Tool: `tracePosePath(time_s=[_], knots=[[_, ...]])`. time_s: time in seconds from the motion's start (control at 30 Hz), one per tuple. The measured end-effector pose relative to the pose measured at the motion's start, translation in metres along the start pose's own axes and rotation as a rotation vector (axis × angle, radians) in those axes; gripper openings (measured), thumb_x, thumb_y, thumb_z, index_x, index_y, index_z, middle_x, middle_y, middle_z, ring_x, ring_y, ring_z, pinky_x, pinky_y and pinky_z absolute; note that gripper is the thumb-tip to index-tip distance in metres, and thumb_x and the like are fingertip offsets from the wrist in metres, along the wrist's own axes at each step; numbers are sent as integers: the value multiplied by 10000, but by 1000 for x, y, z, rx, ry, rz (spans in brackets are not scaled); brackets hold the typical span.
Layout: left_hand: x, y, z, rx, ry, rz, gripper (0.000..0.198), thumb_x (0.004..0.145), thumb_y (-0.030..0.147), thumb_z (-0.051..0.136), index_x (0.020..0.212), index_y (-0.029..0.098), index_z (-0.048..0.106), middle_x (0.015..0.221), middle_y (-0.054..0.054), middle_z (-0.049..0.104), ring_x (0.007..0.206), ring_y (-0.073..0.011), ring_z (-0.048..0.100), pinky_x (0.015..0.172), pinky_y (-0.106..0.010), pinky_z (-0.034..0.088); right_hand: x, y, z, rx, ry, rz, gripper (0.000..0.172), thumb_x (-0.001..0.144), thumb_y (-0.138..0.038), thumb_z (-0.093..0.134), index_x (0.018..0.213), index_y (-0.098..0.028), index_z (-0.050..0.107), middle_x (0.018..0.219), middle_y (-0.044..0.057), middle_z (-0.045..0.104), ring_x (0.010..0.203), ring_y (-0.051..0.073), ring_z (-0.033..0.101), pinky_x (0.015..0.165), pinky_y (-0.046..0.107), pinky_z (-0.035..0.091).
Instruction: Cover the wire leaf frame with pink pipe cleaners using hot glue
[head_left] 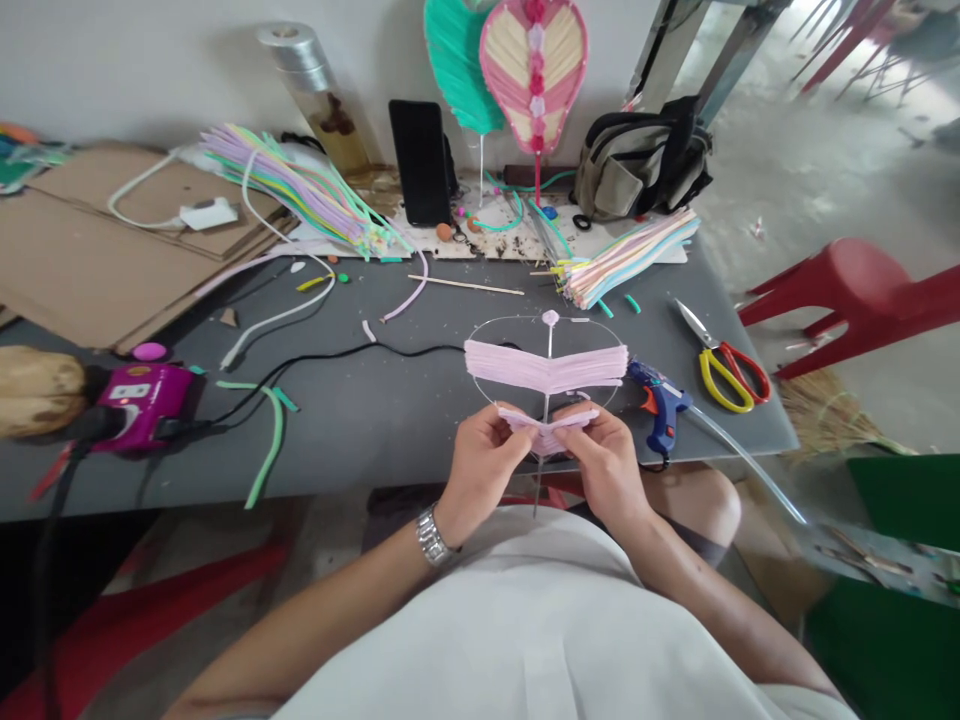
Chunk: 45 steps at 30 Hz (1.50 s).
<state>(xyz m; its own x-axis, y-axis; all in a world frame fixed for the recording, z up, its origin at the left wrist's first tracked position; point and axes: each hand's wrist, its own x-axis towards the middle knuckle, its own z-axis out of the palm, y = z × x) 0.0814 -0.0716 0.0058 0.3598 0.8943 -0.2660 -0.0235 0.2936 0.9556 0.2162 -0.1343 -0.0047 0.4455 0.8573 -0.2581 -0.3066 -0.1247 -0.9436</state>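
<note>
Grip pinched firmly from both sides, a person's bare left hand point(487, 455) and bare right hand point(609, 462) hold a short, pale lilac band of fuzzy-looking strips point(549, 438) at the near edge of the dark grey tabletop point(405, 430), thumbs on top, the other fingers mostly hidden. Good work here would likely mean even thumb pressure, with both halves mirrored about the slender, metal-looking centre rod point(537, 487). A light touch seems wise, as the thin wire loop point(489, 325) could bend out of shape. Just beyond the fingers, a wider lilac band point(517, 366) crosses the loop in a shallow V, its strips close-packed; a gap parts the two bands. A small, round lilac tuft point(550, 318) tops the rod. To the right lie a blue glue gun with an orange trigger point(663, 408) and red-and-yellow-handled steel scissors point(724, 370). Farther back, before the pale wall, stand a pink-and-cream fan point(555, 80) and a teal one point(461, 70).
</note>
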Motion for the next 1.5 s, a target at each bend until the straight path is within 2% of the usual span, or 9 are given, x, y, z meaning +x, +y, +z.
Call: tracePosePath(time_s=[0.23,0.53,0.7,0.9,1.17,1.33,1.5], knots=[[1,2,0,-3,-14,-19,62,671,221,711,704,177,684,635,19,645,607,-126,557,590,-247,452,-1,-5,4,17,-19,66,117,641,-226,810,692,-210,707,665,-17,651,625,137,535,615,285,421],[1,2,2,9,-15,-8,75,695,217,705,733,173,657,660,6,665,632,-141,594,605,-255,477,0,-1,6,24,1,43,140,683,-282,830,707,-200,719,647,-20,647,646,143,550,658,296,447],[5,4,-2,7,1,26,110,716,249,726,752,171,657,661,18,635,595,-119,549,572,-240,453,1,-7,2,48,-34,15,191,726,-340,837,819,-204,739,717,-17,671,642,126,539,641,274,447],[6,3,-5,-12,-20,4,180,722,282,759,812,170,652,706,11,636,621,-127,557,578,-246,460,1,-7,-1,7,9,-85,237,794,-342,791,710,-204,617,643,-45,573,595,98,452,585,239,383],[3,1,-6,-12,-20,-18,202,699,266,776,823,170,648,700,23,637,617,-118,552,600,-243,449,0,-4,-1,50,5,-68,229,797,-358,799,775,-207,628,661,-47,583,595,100,469,581,235,384],[2,1,-3,-1,-10,-38,204,691,262,778,817,172,646,697,24,635,613,-119,549,590,-242,448,0,-1,-3,77,20,-110,248,836,-349,769,714,-207,607,631,-53,568,591,98,471,597,233,390],[2,-3,-6,17,-25,-37,191,719,280,771,825,177,650,710,17,641,634,-129,560,600,-244,451,2,0,-3,108,13,-73,236,823,-345,777,728,-209,610,636,-53,582,591,97,481,594,228,387]])
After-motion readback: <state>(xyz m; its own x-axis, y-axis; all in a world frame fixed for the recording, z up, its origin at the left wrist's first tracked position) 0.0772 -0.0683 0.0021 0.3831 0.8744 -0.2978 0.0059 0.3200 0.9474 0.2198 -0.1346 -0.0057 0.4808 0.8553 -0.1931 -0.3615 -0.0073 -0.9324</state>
